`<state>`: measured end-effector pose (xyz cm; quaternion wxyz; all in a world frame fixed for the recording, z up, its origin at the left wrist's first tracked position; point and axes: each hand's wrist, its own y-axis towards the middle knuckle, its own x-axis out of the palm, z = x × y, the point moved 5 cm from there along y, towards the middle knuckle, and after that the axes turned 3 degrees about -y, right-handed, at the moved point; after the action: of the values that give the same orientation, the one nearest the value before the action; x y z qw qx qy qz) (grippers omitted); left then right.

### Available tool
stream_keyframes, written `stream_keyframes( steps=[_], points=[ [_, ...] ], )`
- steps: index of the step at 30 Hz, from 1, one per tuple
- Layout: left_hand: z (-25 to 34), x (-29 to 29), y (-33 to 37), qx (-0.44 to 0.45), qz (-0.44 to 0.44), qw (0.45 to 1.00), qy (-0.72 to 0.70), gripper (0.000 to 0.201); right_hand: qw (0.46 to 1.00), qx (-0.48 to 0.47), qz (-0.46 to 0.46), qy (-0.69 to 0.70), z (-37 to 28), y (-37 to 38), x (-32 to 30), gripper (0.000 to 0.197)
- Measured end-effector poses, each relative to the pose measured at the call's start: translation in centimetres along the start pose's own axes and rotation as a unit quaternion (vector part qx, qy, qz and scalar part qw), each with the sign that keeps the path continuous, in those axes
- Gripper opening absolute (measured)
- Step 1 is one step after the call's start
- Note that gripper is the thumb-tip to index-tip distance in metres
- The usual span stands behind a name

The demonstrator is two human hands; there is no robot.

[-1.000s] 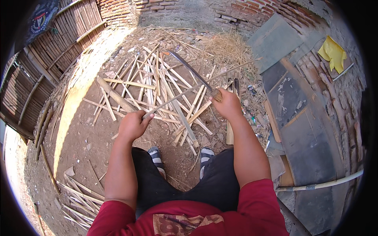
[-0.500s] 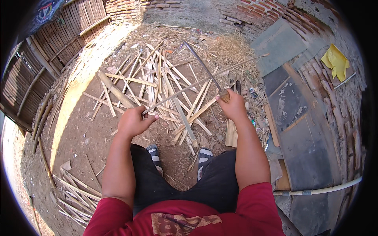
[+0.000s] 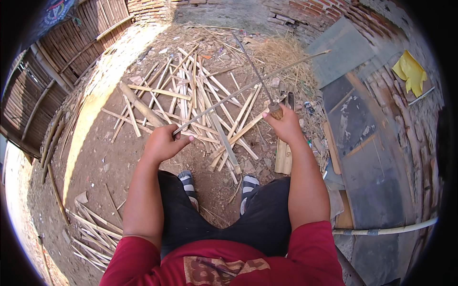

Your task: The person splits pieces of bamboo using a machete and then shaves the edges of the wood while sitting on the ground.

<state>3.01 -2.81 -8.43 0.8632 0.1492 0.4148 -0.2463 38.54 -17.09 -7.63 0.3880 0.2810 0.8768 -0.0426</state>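
My left hand (image 3: pixel 163 143) is closed round the near end of a long thin bamboo strip (image 3: pixel 219 101), which slants away to the far right. In my right hand (image 3: pixel 286 125) is the wooden handle of a machete (image 3: pixel 253 66). Its long dark blade points forward and a little left, seen nearly edge-on. Blade and strip cross in the picture a short way beyond my right hand; whether they touch I cannot tell. Below both tools lies a loose pile of split bamboo strips (image 3: pixel 191 90) on the dirt.
A thick bamboo pole (image 3: pixel 142 106) lies left of the pile. More strips (image 3: pixel 98 233) are stacked at the near left. Dark boards (image 3: pixel 367 157) and a yellow sheet (image 3: pixel 410 72) lie along the right. Dry straw (image 3: pixel 281 57) lies beyond, before a brick wall (image 3: pixel 224 12).
The machete has turned: its tip has moved farther forward and right, and the blade looks narrower. My right hand and the strip's far end have shifted slightly. My left hand has barely moved.
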Motion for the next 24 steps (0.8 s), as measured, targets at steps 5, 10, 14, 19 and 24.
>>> stream_keyframes(
  steps=[5, 10, 14, 19, 24],
  points=[
    [0.5, 0.6, 0.2, -0.002, -0.021, 0.999, -0.040, 0.056, 0.984, -0.036, -0.166, 0.048, -0.7, -1.6, 3.3, 0.039],
    [-0.5, 0.3, 0.0, -0.009, -0.006, 0.997, -0.078, 0.054, 0.958, 0.048, -0.167, 0.229, -0.6, -1.5, 0.4, 0.062],
    [-0.5, -0.2, 0.1, -0.006, 0.009, 0.998, -0.067, 0.054, 0.983, 0.047, 0.017, 0.180, 0.5, -1.1, -1.5, 0.048],
    [0.1, 0.0, 0.2, -0.012, 0.007, 0.998, -0.066, 0.054, 0.986, 0.018, 0.006, 0.165, 0.6, -0.6, -0.1, 0.049],
    [-0.1, 0.0, 0.0, -0.015, 0.013, 0.997, -0.074, 0.055, 0.971, 0.040, -0.199, 0.127, -3.3, -2.4, 2.5, 0.043]
  ],
)
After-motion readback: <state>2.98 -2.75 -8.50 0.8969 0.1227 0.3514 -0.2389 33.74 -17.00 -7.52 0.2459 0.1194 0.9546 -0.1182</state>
